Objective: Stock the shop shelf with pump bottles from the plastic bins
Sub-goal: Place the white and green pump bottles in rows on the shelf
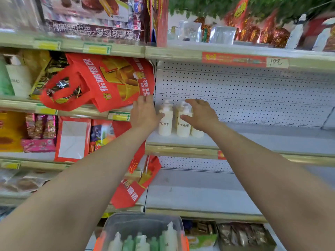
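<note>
Below the shelf (272,138) and nearest the camera, a clear plastic bin (108,225) is cut off by the bottom edge. The green and white pump bottles (141,241) inside it are blurred, so they cannot be counted.

Both bare forearms reach up from there to the left end of the shelf. The left hand (145,113) lies at that end with its fingers (145,100) fairly straight and close together, pointing up. Its thumb rests against the side of the left cream bottle (165,126) and covers the first letter of the label.

The right hand (201,115) arches over the bottles beside it, fingers (197,103) spread apart. Its thumb lies across the front of the middle cream bottle (183,130). Whether this hand grips a bottle or only touches it cannot be told.

A third bottle (198,133) stands on the shelf behind that hand, with only its base showing. The pump heads of all three are partly hidden or smeared.

A red bag (116,78) leans over just left of the shelf's end. Behind the shelf is a white perforated back panel (253,91). On the edge of the board above, a handwritten price tag (277,62) is hard to read, and the goods further up are blurred.
</note>
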Available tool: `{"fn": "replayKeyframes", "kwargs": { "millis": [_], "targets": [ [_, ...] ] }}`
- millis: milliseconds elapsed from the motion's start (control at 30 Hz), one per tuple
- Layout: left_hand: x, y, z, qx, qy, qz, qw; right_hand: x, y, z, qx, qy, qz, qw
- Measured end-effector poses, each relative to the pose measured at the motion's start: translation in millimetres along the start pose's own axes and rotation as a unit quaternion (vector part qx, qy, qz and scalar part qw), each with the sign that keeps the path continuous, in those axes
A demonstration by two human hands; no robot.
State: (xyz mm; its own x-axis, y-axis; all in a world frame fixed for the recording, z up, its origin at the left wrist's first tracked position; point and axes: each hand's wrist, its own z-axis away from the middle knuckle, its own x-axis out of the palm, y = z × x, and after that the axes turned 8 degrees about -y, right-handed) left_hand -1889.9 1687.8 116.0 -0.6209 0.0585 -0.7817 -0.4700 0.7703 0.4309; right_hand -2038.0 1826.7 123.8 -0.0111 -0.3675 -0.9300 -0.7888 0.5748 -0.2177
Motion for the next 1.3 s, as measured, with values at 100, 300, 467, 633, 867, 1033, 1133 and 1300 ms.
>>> {"fn": "replayKeyframes", "kwargs": {
  "millis": [100,300,467,633,867,1033,1133,1300],
  "targets": [
    [-6,-14,19,0.002,-0.014,-0.008,1.0,13,-20,21,0.015,-0.01,-0.022,1.0],
    [22,-59,59,-0.042,-0.097,-0.007,0.994,72,-35,54,0.05,-0.079,-0.095,0.991],
    [68,-102,93,-0.085,-0.146,-0.005,0.986,134,-29,71,0.092,-0.141,-0.119,0.979],
    [128,-158,132,-0.156,-0.231,0.019,0.96,220,-15,83,0.126,-0.248,-0.131,0.951],
    [218,-242,205,-0.323,-0.36,0.058,0.873,357,-7,128,0.171,-0.427,-0.172,0.871],
    [274,-290,270,-0.436,-0.406,0.071,0.8,451,-3,173,0.237,-0.544,-0.229,0.771],
    [301,-306,298,-0.487,-0.404,0.081,0.77,495,0,188,0.307,-0.559,-0.264,0.723],
    [338,-326,324,-0.527,-0.377,0.081,0.757,546,3,192,0.323,-0.558,-0.296,0.705]
  ]
}}
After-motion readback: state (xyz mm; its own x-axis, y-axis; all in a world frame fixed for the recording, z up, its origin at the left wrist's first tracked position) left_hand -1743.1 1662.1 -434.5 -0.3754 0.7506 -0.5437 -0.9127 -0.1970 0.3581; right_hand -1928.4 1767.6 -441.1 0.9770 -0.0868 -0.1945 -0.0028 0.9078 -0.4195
